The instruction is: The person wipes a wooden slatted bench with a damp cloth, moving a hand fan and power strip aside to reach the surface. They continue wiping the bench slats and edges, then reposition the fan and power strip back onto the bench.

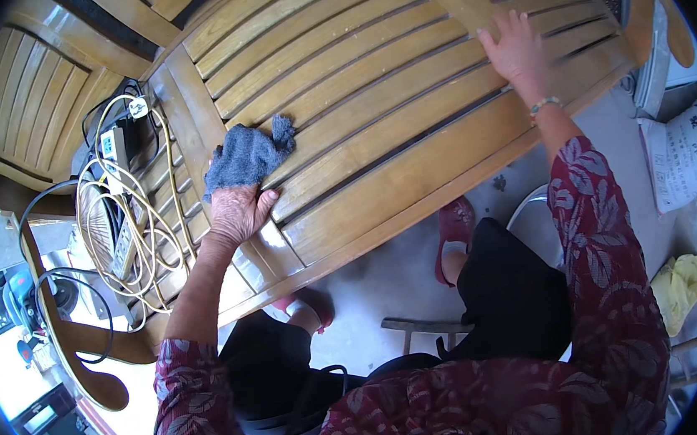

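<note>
A slatted wooden bench seat [375, 171] spans the view before me. At its left part, my left hand [238, 212] grips a crumpled grey cloth [248, 155] pressed on the slats; the fingers are hidden under the cloth, and the thumb sticks out to the right. Farther right, my right hand [515, 53] is over the slats near a wide crosspiece, fingers apart and nothing held. That hand is slightly blurred, and whether it touches the wood I cannot tell. A beaded bracelet [544, 107] circles the right wrist.
Left of the cloth lie a coiled yellowish cable [152, 236], a power strip [113, 155] and a plug [138, 107]. A curved wooden armrest [97, 380] bounds the left end. At right are a printed white sack [683, 160] and a yellow bag [679, 289] on the floor.
</note>
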`<state>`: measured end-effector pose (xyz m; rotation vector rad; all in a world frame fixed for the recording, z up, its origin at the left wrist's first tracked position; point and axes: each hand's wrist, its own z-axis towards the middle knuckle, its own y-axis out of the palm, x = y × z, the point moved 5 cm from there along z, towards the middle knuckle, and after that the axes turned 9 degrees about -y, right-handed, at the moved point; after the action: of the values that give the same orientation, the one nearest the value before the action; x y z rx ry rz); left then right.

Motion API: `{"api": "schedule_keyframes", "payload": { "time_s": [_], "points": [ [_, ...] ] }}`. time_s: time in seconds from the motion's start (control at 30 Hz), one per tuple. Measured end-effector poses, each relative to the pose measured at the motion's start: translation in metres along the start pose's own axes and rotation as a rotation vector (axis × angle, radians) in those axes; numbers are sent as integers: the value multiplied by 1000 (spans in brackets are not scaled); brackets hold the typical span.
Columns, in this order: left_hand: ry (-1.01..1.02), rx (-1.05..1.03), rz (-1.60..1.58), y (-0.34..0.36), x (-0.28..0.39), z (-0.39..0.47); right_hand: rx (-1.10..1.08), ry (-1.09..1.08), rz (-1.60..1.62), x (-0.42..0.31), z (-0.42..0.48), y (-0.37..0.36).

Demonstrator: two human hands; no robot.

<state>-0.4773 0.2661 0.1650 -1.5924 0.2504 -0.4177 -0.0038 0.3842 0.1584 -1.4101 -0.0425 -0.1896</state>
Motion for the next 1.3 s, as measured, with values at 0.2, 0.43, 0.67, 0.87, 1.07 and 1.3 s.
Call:
{"api": "schedule_keyframes", "payload": {
  "time_s": [0.2,0.43,0.67,0.87,1.07,1.3],
  "points": [
    [-60,-19,31,11,-5,2,105,-262,115,-41,-54,-59],
    [-191,-138,-13,12,-12,3,-180,-1138,757,-177,-242,-232],
    [-74,-324,-80,6,23,-35,-418,-1058,625,-177,-293,-214],
    [65,-214,7,12,65,-44,-79,-1081,1002,-173,-288,-254],
    [-117,-389,-48,-10,151,8,120,-976,985,-139,-269,-264],
    [243,-235,42,26,252,140,221,-775,1196,-112,-250,-266]
  ]
}}
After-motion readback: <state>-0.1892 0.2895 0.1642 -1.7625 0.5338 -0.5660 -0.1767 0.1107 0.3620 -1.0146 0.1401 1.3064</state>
